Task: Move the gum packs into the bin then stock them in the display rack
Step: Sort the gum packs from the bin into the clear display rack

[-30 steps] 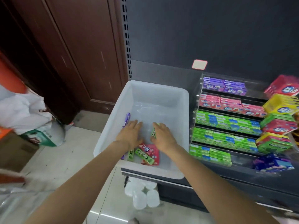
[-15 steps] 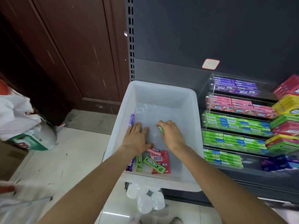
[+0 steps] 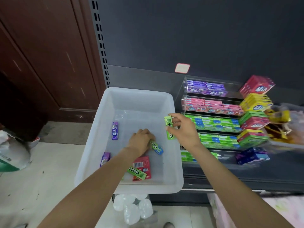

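A: So what is different from a moment ago?

B: Both hands were low inside the translucent white plastic bin [image 3: 141, 99]. Now the right hand [image 3: 184, 130] has come up above the bin's right rim, pinching a slim lime-green gum pack [image 3: 169, 128] between thumb and fingertips, its long side upright.

A: And the left hand [image 3: 141, 141]?

B: It stays down on the bin floor, fingers curled over one end of a green-and-blue gum pack [image 3: 156, 147] that sticks out just beyond its knuckles. It looks like a grasp, though the fingertips are hidden.

A: Where does the lifted pack sit relative to the clear tiered display rack [image 3: 184, 87]?

B: Just left of it, the rack lying directly beyond the right hand, whose knuckles overlap the row of green packs [image 3: 218, 123] in view.

A: What does that mean for the job?

B: I judge the stocking part has begun: one pack is out and heading to a green tier. More packs wait in the bin, namely a purple stick pack [image 3: 115, 130] left of the left hand, another purple pack [image 3: 105, 158] by the left forearm, and a green Doublemint pack [image 3: 136, 172] lying across a flat red gum box [image 3: 143, 163] nearer the person.
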### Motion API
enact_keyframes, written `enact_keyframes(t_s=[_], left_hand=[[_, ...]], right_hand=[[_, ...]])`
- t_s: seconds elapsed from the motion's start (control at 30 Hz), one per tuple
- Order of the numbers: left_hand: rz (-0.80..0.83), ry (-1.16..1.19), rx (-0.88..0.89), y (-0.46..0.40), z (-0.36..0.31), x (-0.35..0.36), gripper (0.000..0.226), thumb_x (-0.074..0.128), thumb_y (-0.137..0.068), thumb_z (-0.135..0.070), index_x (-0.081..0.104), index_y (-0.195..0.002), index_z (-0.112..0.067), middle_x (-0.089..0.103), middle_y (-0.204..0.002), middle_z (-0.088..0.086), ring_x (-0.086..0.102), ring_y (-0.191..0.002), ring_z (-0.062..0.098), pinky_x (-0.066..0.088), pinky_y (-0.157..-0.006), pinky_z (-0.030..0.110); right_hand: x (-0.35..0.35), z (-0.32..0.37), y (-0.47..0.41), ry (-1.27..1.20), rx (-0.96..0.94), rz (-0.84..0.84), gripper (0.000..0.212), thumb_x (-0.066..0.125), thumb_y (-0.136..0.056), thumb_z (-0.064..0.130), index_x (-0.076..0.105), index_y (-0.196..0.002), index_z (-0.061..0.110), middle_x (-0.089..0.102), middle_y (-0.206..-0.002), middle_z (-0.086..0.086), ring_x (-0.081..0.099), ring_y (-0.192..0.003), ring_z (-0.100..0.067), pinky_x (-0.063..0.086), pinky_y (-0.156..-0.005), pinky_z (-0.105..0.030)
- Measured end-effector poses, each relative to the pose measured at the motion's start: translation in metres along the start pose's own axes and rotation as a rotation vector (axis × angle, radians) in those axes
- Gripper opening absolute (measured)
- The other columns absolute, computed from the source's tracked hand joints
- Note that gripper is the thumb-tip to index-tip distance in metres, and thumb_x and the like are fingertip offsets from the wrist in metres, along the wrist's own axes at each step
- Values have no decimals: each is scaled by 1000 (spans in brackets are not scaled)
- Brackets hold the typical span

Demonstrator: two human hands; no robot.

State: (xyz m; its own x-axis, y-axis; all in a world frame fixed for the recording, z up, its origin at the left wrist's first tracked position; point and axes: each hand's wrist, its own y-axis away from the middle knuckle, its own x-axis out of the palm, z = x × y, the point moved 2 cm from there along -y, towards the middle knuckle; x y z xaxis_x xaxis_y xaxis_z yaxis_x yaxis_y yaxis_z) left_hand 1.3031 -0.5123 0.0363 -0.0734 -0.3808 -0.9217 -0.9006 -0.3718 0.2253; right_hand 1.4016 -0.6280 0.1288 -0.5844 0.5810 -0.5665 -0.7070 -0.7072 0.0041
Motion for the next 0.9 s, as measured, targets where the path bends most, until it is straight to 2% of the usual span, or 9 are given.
enact_keyframes(t_s=[0.1,0.17,0.23,0.3,0.4,0.53,0.67,0.83,0.9], left_hand=[[-23,-44,-38,1,-4,-1,34,60,-86,-21,50,-118,-14,49,-123,7,44,-117,27,34,-93,35],[-76,111,-83,7,-5,-4,29,63,-85,-20,50,-109,-11,56,-112,9,52,-107,29,37,-87,34],[-202,364,-119,14,-7,-14,21,68,-80,-13,53,-95,-10,58,-95,8,56,-90,29,39,-72,27],[-347,578,-132,21,-16,-31,22,72,-75,-5,53,-82,-14,54,-81,2,52,-71,18,35,-56,15],[-463,699,-102,31,-40,-56,28,77,-71,-5,53,-74,-17,52,-68,-6,45,-60,4,36,-54,10],[-468,717,-31,36,-80,-65,20,78,-72,-8,59,-76,-17,61,-74,1,50,-67,8,35,-58,5],[-454,622,56,28,-135,-59,14,73,-80,-14,70,-93,-10,69,-92,3,55,-79,11,38,-70,8],[-318,521,86,7,-212,-21,19,63,-87,-10,70,-105,-11,69,-105,1,56,-86,10,43,-82,17],[-272,510,67,-2,-235,2,19,60,-87,-3,70,-104,-8,70,-107,4,62,-95,14,42,-86,17]], right_hand=[[-9,-5,5,-123,24,-31,27,71,-76,-4,64,-98,9,60,-76,6,56,-67,1,46,-65,-11],[-15,-8,10,-186,29,-41,24,69,-77,-6,65,-96,7,60,-74,7,57,-63,7,48,-65,-9],[-22,-10,17,-230,32,-56,21,67,-79,-6,64,-96,6,62,-77,5,59,-67,4,49,-67,-10],[-29,-12,23,-265,44,-93,19,66,-81,-4,60,-91,12,61,-79,4,59,-73,-3,49,-67,-11],[-42,-17,30,-273,90,-149,20,66,-83,2,52,-88,17,57,-81,4,55,-74,-7,48,-69,-19],[-73,-30,44,-286,99,-181,20,64,-86,6,54,-100,16,56,-82,2,56,-74,-12,49,-68,-23],[-126,-56,62,-253,69,-224,31,62,-88,7,58,-115,21,50,-76,-2,54,-69,-13,48,-70,-28],[-194,-104,89,-312,104,-239,26,61,-86,-1,59,-93,24,64,-94,-11,64,-85,-23,55,-76,-36],[-216,-124,95,-335,125,-230,26,61,-86,-3,57,-88,23,65,-90,-10,65,-86,-28,56,-76,-39]])
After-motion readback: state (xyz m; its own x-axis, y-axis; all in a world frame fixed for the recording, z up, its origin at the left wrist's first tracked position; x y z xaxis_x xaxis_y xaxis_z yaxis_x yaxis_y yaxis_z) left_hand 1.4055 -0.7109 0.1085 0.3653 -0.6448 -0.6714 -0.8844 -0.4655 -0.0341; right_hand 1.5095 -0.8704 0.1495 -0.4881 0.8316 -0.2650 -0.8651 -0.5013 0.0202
